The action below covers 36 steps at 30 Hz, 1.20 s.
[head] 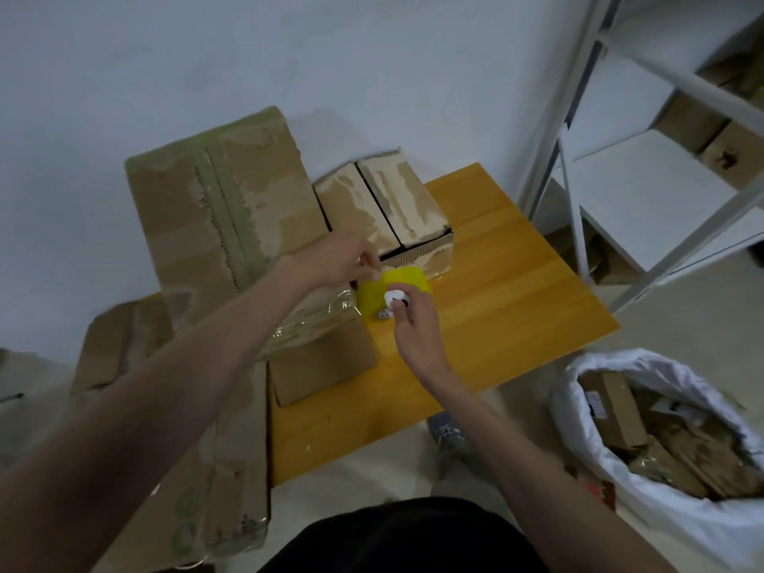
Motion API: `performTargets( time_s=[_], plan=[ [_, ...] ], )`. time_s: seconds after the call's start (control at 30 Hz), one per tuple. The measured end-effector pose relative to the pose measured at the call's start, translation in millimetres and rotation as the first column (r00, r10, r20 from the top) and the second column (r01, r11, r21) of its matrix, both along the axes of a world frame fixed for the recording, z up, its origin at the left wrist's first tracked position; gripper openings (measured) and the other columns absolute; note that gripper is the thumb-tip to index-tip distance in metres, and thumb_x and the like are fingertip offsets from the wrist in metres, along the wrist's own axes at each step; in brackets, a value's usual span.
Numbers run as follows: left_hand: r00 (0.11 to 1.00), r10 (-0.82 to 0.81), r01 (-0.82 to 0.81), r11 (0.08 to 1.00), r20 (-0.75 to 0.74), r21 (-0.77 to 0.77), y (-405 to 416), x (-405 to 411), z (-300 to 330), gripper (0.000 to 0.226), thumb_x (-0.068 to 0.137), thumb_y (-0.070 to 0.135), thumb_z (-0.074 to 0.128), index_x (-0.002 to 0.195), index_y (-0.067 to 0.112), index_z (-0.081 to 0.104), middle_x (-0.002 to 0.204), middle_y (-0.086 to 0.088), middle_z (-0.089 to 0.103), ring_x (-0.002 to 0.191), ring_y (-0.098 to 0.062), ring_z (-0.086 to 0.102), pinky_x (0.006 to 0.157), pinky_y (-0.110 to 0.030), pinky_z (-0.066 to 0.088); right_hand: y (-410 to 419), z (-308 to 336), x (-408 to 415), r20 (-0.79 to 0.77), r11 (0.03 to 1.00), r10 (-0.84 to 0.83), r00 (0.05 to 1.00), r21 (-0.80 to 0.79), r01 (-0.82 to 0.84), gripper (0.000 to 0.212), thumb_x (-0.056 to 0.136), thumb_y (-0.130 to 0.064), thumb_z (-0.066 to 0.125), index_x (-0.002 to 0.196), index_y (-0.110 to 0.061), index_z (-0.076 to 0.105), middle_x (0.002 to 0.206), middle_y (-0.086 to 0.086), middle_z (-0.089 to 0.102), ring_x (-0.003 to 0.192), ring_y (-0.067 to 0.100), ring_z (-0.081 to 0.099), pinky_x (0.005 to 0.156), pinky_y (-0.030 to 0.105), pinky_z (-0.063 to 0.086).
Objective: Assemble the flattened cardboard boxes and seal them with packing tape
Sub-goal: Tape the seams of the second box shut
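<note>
Tape dispenser: yellow tape dispenser sits low over the orange table, right at the near end of the small box, both hands on it.
Right hand: right hand comes in from below, fingers curled round the dispenser's white roll end, gripping it.
Left hand: left hand reaches across from the left, fingertips pinching at the dispenser's upper left edge; what exactly they nip is too blurred to tell.
Small box: flaps closed, dark seam down the middle, glossy tape on top.
Large box: large box just left, touching the small one.
Sack: white sack of cardboard scraps on the floor, right.
</note>
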<state>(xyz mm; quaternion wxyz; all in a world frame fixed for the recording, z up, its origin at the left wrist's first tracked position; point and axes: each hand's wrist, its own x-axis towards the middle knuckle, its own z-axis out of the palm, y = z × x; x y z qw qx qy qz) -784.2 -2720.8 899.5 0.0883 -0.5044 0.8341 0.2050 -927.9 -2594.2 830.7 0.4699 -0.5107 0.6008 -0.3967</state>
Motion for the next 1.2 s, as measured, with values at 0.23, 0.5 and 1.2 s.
performTargets(
  time_s=[0.23,0.5,1.2],
  plan=[
    [0.966,-0.108,0.017,0.934,0.234,0.358,-34.2,-21.0,-14.9,0.051,0.09,0.037,0.071,0.134,0.014,0.059,0.113,0.0,0.068,0.103,-0.023,0.067,0.097,-0.045,0.051,0.0,0.3,0.5,0.112,0.996,-0.052,0.992,0.071,0.044,0.029,0.11,-0.022,0.029,0.128,-0.012,0.05,0.124,0.009,0.04,0.109,0.03,0.047,0.091,0.036,0.044],
    [0.945,-0.179,0.041,0.894,0.273,0.445,-44.2,-29.9,-11.9,0.044,0.096,0.032,0.065,0.129,0.005,0.055,0.088,0.004,0.059,0.079,-0.019,0.063,0.093,-0.045,0.052,-5.4,-0.1,-5.1,0.025,0.998,0.03,0.999,0.059,-0.031,0.026,0.106,-0.011,0.042,0.13,-0.007,0.052,0.13,0.014,0.041,0.107,0.032,0.053,0.09,0.037,0.049],
    [0.939,-0.271,0.167,0.898,0.213,0.408,-49.2,-19.2,-22.9,0.014,0.094,0.007,0.054,0.085,0.015,0.047,0.086,-0.007,0.048,0.075,-0.02,0.039,0.071,-0.04,0.035,-20.5,16.0,18.9,-0.26,0.993,0.085,0.962,-0.053,-0.102,0.011,0.097,-0.008,0.056,0.087,-0.009,0.053,0.07,-0.001,0.04,0.061,0.012,0.035,0.057,0.025,0.021]
  ],
)
